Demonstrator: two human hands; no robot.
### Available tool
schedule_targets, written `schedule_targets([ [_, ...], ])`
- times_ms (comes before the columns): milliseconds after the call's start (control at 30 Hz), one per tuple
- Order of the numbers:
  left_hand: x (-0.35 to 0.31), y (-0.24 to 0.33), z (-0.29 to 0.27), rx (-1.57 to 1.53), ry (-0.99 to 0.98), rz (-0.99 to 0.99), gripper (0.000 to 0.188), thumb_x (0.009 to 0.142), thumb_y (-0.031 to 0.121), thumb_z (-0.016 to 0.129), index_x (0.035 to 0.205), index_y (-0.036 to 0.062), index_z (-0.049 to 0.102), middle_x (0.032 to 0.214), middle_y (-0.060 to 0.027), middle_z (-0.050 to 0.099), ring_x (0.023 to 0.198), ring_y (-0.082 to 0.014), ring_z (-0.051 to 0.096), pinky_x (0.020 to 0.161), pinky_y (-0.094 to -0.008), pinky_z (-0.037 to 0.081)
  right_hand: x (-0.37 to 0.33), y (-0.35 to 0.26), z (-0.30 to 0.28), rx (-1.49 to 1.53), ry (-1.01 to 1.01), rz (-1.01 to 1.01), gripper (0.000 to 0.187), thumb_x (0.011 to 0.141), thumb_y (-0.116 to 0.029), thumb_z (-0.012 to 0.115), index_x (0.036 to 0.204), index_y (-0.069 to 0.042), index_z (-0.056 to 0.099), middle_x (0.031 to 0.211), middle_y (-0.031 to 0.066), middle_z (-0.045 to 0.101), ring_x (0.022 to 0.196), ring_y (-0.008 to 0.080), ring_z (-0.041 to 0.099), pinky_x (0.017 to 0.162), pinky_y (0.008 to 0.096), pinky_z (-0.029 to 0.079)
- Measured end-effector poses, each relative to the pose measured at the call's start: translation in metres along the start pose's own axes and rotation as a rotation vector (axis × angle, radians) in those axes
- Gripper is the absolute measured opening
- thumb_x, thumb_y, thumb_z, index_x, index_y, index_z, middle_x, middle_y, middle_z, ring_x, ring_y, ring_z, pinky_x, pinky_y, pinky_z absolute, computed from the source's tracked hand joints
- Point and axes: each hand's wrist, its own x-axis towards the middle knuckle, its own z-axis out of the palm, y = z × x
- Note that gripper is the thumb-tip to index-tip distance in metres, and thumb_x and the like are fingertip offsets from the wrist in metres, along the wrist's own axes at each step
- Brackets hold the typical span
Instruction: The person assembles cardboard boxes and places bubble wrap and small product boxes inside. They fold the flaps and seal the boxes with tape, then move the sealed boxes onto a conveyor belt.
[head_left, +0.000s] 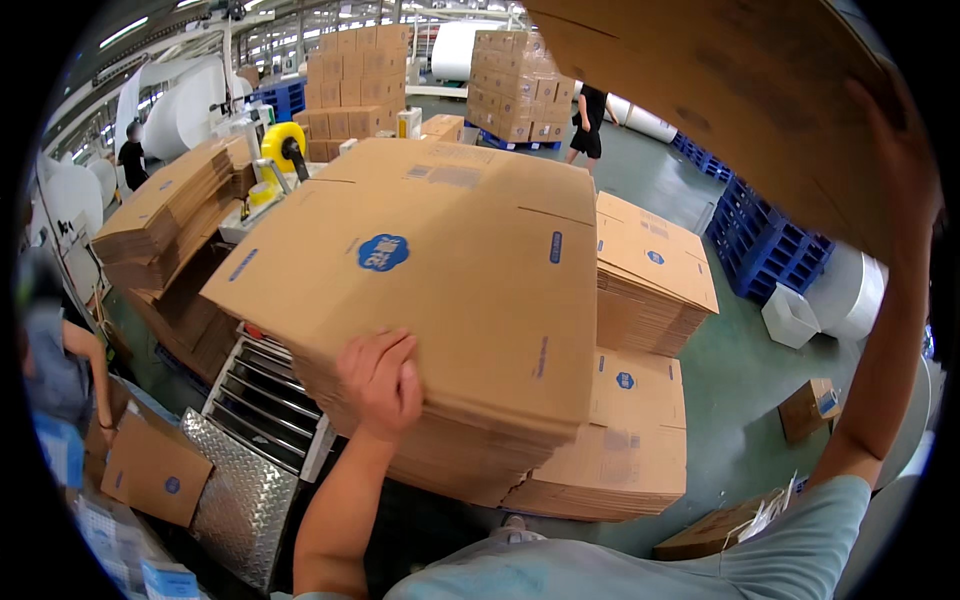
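Observation:
A tall stack of flattened cardboard cartons (480,260) with a blue printed emblem fills the middle. My left hand (382,385) is closed over its near edge, fingers bent together on the top carton. At upper right, my right arm is raised and my right hand (900,140) grips the edge of a large flattened carton (720,100). This carton is tilted up, well apart from the stack; its far part runs out of view. Two lower piles of flattened cartons, a farther one (650,250) and a nearer one (635,430), stand right of the stack.
Metal rollers (265,390) and a diamond-plate step (240,490) lie left of the stack. Behind are a tape machine with a yellow roll (283,147) and palletised boxes (515,85). Blue pallets (765,240) and a white bin (790,316) stand right. Another person (60,350) is at far left.

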Motion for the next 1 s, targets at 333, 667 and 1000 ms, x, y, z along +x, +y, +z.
schedule_targets([
  [333, 0.041, -0.024, -0.146, 0.563, 0.038, -0.036, 0.073, 0.075, 0.02, 0.076, 0.138, 0.0068, 0.042, 0.143, -0.0142, 0.041, 0.133, -0.037, 0.034, 0.111, -0.0504, 0.024, -0.144, -0.307, -0.003, 0.379, -0.583, -0.849, 0.011, 0.071, -0.011, 0.058, 0.076, -0.002, 0.063, 0.082, 0.0112, 0.056, 0.074, 0.0224, 0.058, 0.049, 0.0306, 0.046],
  [667, -0.013, -0.085, -0.164, 0.438, -0.464, 0.099, 0.05, 0.081, 0.009, 0.06, 0.13, 0.0098, 0.054, 0.134, -0.0147, 0.052, 0.119, -0.037, 0.051, 0.094, -0.0429, 0.045, -0.178, -0.331, -0.009, 0.809, -0.628, -0.561, 0.026, 0.077, -0.018, 0.06, 0.102, -0.011, 0.06, 0.097, 0.0058, 0.054, 0.091, 0.0223, 0.055, 0.07, 0.0334, 0.048],
  [1000, 0.022, -0.09, -0.158, 0.415, -0.247, 0.332, 0.031, 0.075, 0.0, 0.061, 0.103, 0.0098, 0.071, 0.117, -0.0112, 0.062, 0.11, -0.0327, 0.059, 0.086, -0.0401, 0.052, -0.19, -0.237, -0.019, 0.744, -0.911, -0.231, 0.06, 0.083, -0.047, 0.062, 0.127, -0.008, 0.052, 0.132, 0.0206, 0.049, 0.122, 0.0336, 0.048, 0.099, 0.0421, 0.041],
])
